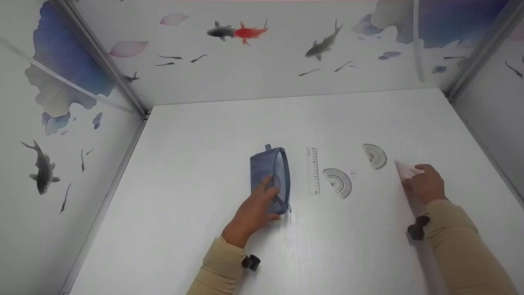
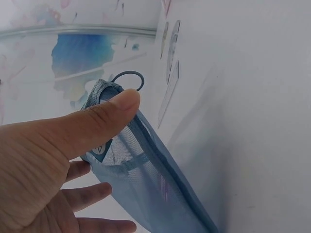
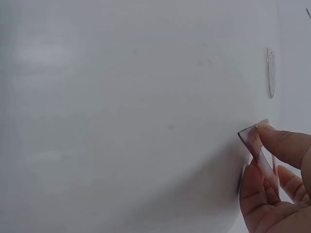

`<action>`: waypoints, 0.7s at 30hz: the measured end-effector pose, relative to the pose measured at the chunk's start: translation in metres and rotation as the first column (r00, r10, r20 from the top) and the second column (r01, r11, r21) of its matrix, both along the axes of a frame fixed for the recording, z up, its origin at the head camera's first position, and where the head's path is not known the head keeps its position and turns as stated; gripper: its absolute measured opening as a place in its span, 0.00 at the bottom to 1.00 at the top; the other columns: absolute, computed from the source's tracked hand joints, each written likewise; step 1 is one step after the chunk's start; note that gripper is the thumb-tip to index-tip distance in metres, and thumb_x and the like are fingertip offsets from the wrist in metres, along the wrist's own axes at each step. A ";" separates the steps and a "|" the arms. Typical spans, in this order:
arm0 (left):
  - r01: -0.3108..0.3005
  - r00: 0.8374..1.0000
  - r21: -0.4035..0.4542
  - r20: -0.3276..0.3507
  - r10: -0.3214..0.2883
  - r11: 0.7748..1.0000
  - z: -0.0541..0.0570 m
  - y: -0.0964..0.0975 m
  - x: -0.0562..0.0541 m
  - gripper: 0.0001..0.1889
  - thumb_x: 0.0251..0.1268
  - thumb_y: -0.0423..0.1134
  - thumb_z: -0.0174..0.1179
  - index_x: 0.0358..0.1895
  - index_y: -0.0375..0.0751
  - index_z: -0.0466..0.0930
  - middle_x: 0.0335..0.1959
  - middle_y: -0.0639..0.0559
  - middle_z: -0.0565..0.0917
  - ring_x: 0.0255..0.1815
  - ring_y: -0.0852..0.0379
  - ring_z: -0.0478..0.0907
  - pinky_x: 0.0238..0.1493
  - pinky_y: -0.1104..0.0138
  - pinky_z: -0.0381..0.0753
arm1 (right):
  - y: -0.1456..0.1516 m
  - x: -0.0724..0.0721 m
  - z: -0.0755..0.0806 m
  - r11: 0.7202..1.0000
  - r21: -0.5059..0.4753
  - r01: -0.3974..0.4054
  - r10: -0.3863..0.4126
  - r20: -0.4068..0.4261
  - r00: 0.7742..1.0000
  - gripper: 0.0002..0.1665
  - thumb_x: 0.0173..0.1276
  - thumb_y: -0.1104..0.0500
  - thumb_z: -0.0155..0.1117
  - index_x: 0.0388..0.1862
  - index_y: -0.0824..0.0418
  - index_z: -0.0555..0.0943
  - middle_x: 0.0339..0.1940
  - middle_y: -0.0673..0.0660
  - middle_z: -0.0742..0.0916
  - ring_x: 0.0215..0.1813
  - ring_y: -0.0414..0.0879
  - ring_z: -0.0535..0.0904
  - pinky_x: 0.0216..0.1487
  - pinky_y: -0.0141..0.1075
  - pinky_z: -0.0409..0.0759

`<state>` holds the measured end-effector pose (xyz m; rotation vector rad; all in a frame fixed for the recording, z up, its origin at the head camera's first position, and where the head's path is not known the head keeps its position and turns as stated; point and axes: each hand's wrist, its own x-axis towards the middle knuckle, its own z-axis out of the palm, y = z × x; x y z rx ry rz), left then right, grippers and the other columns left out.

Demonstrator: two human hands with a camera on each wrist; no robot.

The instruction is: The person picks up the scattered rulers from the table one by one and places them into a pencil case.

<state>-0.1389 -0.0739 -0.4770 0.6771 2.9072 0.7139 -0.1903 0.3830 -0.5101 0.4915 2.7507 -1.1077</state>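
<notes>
one gap between pouch (image 1: 262,165) and ruler (image 1: 313,170)

Narrow gap, pouch (image 1: 261,164) to ruler (image 1: 313,171)

pink triangle (image 1: 402,169) partly covered by right grip (image 1: 426,184), ruler (image 1: 313,170) numerals too small, sleeves (image 1: 460,241) cut off below

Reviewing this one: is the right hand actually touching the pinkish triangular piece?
Touching. The right wrist view shows the right hand pinching the pinkish piece, with the thumb pressed against its upper edge.
</notes>
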 end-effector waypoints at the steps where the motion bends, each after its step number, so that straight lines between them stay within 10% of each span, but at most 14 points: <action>1: 0.001 1.000 -0.003 -0.002 -0.001 1.000 0.000 0.000 0.000 0.38 0.45 0.41 0.76 0.64 0.47 0.69 0.75 0.43 0.56 0.70 0.45 0.65 0.57 0.58 0.77 | -0.001 0.000 0.001 1.000 -0.003 0.006 -0.006 -0.001 1.000 0.39 0.68 0.59 0.56 0.69 0.78 0.54 0.65 0.81 0.65 0.66 0.75 0.61 0.66 0.62 0.60; 21: -0.002 1.000 0.017 0.009 0.002 1.000 0.001 0.000 0.000 0.39 0.45 0.40 0.76 0.64 0.47 0.69 0.75 0.44 0.56 0.69 0.44 0.65 0.57 0.57 0.76 | -0.007 0.007 0.004 0.995 -0.090 0.033 -0.035 -0.023 0.999 0.40 0.68 0.63 0.58 0.71 0.77 0.52 0.58 0.77 0.75 0.56 0.66 0.74 0.51 0.48 0.75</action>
